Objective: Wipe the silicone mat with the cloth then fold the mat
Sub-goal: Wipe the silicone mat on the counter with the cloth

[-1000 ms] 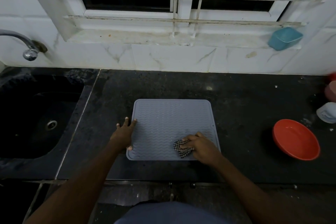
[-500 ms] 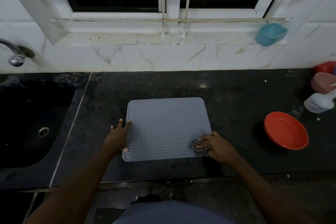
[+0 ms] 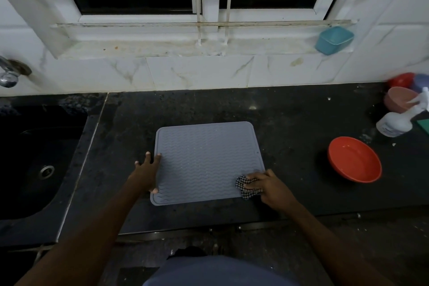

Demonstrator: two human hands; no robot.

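While mat [image 3: 206, 160] lies flat on dark counter [image 3: 290, 118], near front edge, I see left hand [image 3: 145, 175] spread flat, fingers splayed, pressing mat's left edge, gripping nothing. Right hand [image 3: 267, 184] clenched around checked cloth [image 3: 243, 187], bunched against mat's near right corner. Orange bowl [image 3: 354, 159] sits well apart to right. Spray bottle [image 3: 394, 123] behind it. Sink [image 3: 34, 158] at left.

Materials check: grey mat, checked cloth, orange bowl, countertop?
Grey mat: likely silicone, matte, moulded wavy ribs, rounded corners, lies flat.
Checked cloth: woven fabric, bunched softly under the right hand.
Orange bowl: probably plastic, smooth with a soft sheen.
Countertop: dark speckled polished stone, possibly granite; faint reflections.
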